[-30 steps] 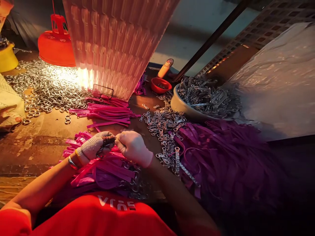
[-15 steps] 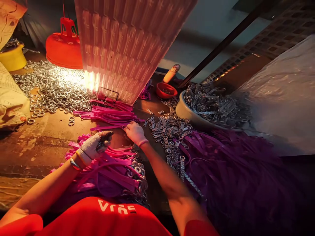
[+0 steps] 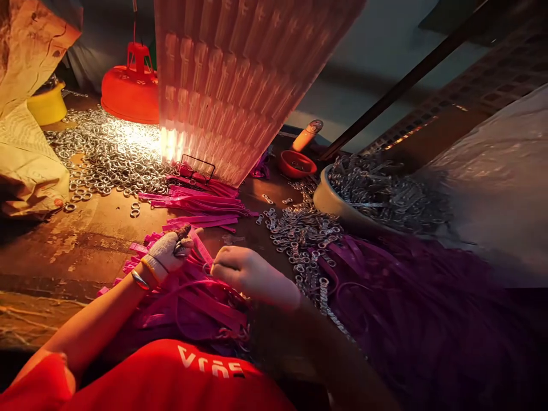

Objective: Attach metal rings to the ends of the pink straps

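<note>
My left hand (image 3: 168, 252), in a whitish glove with dark fingertips, is closed around one end of a pink strap (image 3: 202, 248). The strap's other end runs to my right hand (image 3: 252, 275), whose fingers are pinched beside a small metal ring (image 3: 206, 267). Below both hands lies a heap of pink straps (image 3: 184, 305), some with metal rings at their ends. Just beyond the hands, a flat bundle of similar straps (image 3: 201, 200) rests on the table. My right fingertips are partly hidden by the back of the hand.
Loose metal rings (image 3: 115, 154) lie under a red lamp (image 3: 131, 94). A ridged translucent panel (image 3: 240, 85) stands behind the bundle. On the right are small metal clasps (image 3: 295, 234), a pale tub (image 3: 327, 197) of metal parts, a red bowl (image 3: 297, 164) and purple straps (image 3: 398, 285).
My right hand has come back from the strap bundle towards my body, bringing a strap. My left hand now grips that strap's far end. The whole view has shifted slightly.
</note>
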`<state>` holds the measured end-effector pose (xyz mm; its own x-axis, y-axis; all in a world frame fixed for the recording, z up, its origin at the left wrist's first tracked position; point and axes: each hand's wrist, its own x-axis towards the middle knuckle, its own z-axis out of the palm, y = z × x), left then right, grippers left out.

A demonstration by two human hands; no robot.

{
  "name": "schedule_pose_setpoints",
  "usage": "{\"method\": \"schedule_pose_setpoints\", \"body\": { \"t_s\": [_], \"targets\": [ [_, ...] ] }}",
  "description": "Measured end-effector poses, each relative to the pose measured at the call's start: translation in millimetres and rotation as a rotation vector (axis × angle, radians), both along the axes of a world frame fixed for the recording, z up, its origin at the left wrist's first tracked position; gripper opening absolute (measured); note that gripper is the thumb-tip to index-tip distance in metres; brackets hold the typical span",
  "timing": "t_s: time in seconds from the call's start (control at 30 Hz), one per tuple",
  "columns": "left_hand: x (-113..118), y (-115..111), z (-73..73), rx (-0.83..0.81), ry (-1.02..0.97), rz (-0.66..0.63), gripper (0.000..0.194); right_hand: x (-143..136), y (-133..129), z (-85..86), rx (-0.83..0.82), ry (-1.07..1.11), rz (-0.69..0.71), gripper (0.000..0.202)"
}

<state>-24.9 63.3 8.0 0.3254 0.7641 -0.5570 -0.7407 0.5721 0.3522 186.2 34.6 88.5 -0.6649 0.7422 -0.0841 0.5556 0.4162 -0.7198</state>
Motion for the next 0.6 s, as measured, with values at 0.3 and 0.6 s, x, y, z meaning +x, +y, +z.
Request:
{"method": "schedule_pose_setpoints", "body": {
  "t_s": [0.3, 0.6],
  "targets": [
    [-43, 3, 34.1, 0.078, 0.130, 0.041, 0.035, -4, -75, 2.0, 0.048, 0.050, 0.076, 0.016],
    [-31, -22, 42.6, 0.181, 0.511, -0.175, 0.022, -17, -25, -15.1, 0.136, 0.307, -0.345, 0.027]
  ]
}}
